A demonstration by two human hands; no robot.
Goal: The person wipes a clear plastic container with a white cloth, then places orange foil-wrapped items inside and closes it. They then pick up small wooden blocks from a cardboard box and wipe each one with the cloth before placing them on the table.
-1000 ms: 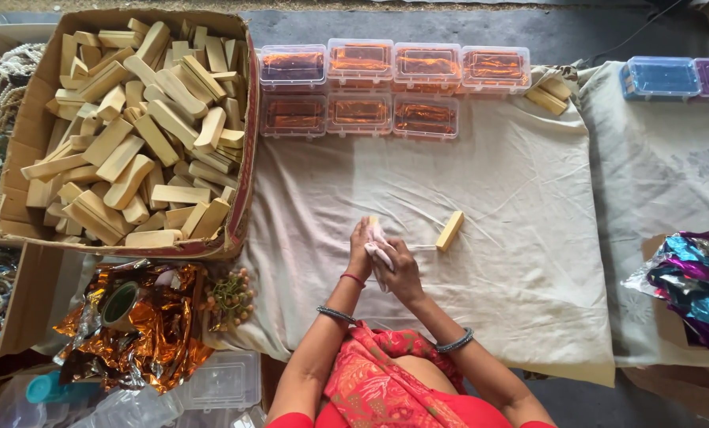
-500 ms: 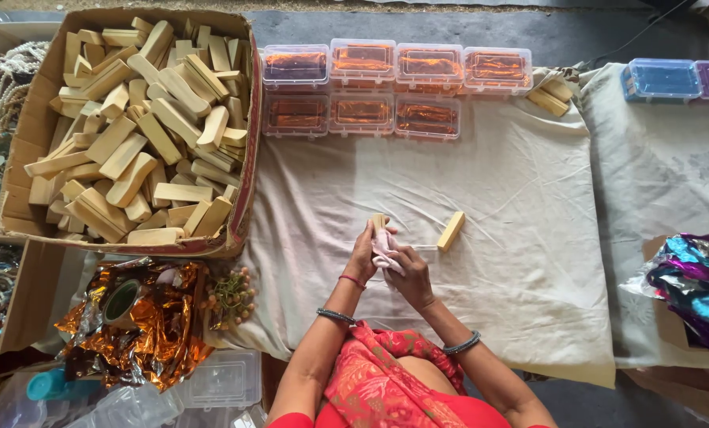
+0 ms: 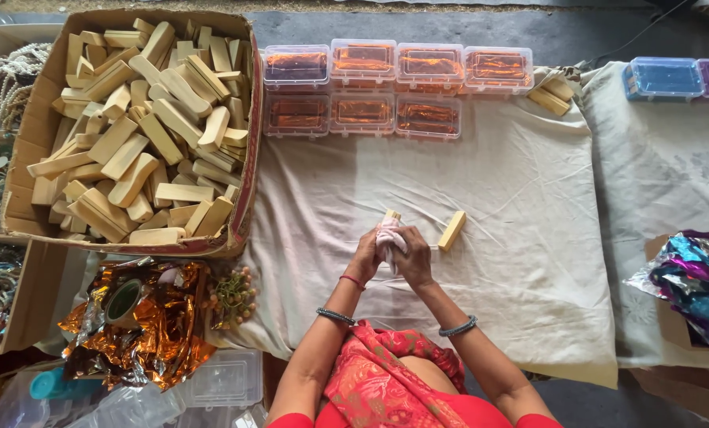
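My left hand [image 3: 365, 255] and my right hand [image 3: 412, 255] meet over the cream cloth [image 3: 521, 198] at the centre. Between them they hold a small wooden block [image 3: 391, 215], whose top end sticks out above the fingers, and a pale pink cloth [image 3: 387, 236] pressed around it. A second wooden block [image 3: 452, 231] lies loose on the cloth just right of my right hand, not touched.
A cardboard box [image 3: 247, 182] heaped with wooden blocks stands at the left. Several clear lidded boxes [image 3: 362, 87] with orange contents line the back. Orange foil and a tape roll [image 3: 123, 303] lie front left; shiny coloured foil [image 3: 691, 277] at right.
Both hands have shifted slightly to the right and nearer, still working the pink cloth around the block. The loose block has stayed in place.
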